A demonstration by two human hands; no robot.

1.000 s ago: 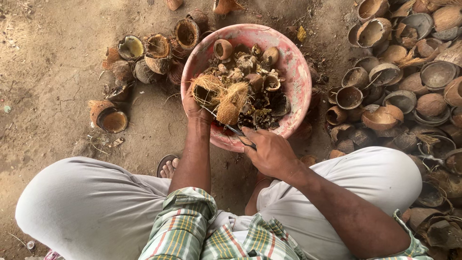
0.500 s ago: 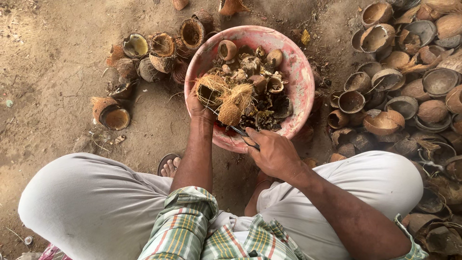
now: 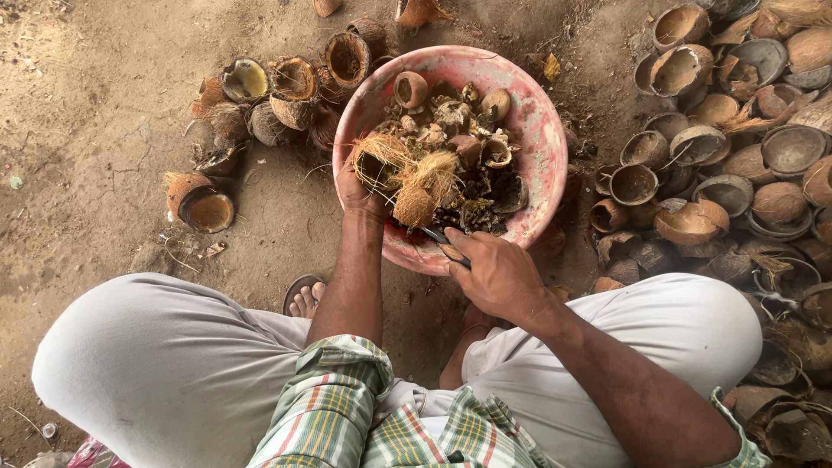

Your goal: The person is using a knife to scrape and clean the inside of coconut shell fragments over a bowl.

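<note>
Gripping a fibrous tan coconut husk piece [image 3: 394, 169] over the round pink plastic basin [image 3: 542, 130] on the dirt floor, the left hand [image 3: 360, 191] is curled tight on it, while the right hand [image 3: 496, 273] clamps a thin dark blade [image 3: 433, 236] pointing toward the husk.

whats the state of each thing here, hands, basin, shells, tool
left hand: gripping a fibrous coconut husk piece at the basin's edge
right hand: closed around a thin dark tool, tip toward the husk
pink basin: upright on the ground, partly filled with husk and shell scraps
shell pile on the right: empty halves, heaped loosely
shells on the left: empty halves, scattered on dirt
</note>
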